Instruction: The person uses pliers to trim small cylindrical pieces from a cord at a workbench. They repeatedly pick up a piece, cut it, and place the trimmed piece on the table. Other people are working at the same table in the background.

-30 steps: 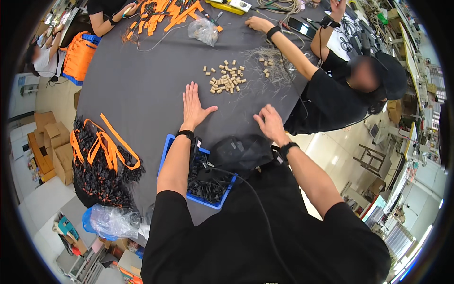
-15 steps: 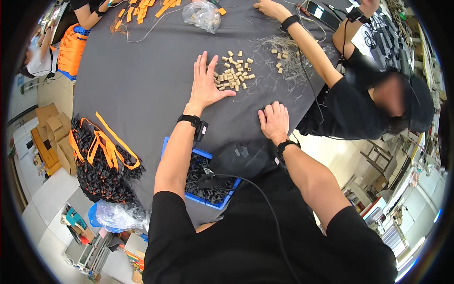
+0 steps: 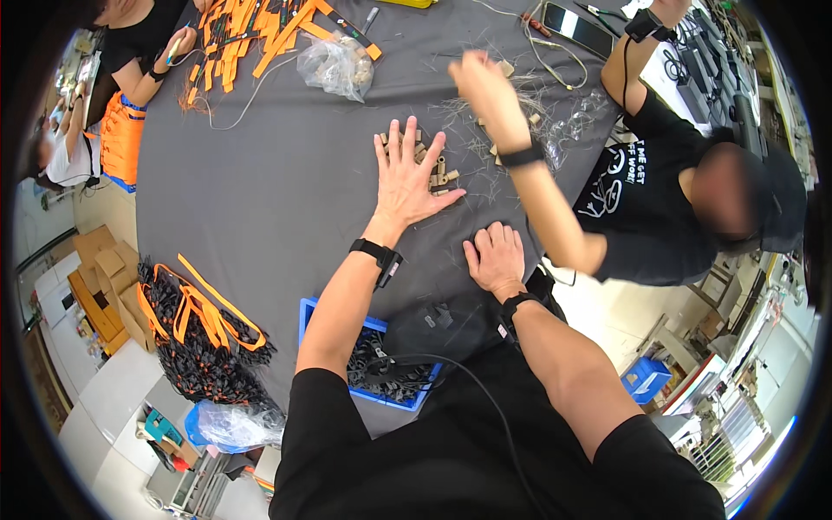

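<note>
My left hand lies palm down with spread fingers over a pile of short tan cylinders, covering most of them. A few show between the fingers and by the thumb. My right hand rests on the dark grey tabletop near its edge, thumb apart and fingers slightly bent, with nothing visible in it. Just beyond it, loose pale threads are scattered, with a few more tan cylinders among them. Both my wrists wear black bands.
A co-worker's blurred hand reaches over the threads from the right. Close to my body is a blue bin of black parts, beside a black bag. Black-and-orange straps, a clear plastic bag, orange strips and a phone lie around.
My left hand has moved from beside the pile onto it, covering most of the cylinders. The co-worker's arm has swung toward the threads. The view has shifted slightly.
</note>
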Action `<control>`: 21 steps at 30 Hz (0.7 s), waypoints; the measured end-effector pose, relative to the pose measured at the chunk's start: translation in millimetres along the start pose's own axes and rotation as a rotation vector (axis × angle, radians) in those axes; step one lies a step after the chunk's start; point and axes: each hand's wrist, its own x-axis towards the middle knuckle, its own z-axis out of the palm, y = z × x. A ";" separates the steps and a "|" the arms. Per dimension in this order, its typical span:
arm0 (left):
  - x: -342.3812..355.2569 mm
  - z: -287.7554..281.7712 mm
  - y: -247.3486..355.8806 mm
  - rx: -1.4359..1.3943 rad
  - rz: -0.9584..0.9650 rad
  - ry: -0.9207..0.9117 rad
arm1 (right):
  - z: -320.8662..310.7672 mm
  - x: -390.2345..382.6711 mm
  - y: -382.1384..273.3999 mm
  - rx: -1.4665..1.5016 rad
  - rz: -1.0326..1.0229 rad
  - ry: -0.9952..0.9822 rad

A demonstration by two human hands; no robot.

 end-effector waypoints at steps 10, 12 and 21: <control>4.0 16.6 3.8 -0.036 0.214 0.140 | 4.5 0.6 9.0 -0.031 -0.056 0.136; 3.1 18.4 0.4 -0.077 0.201 0.161 | 1.2 1.8 5.5 -0.033 -0.070 0.109; -2.7 11.7 -36.5 -0.022 0.053 0.339 | 10.6 1.1 1.4 -0.065 -0.059 0.140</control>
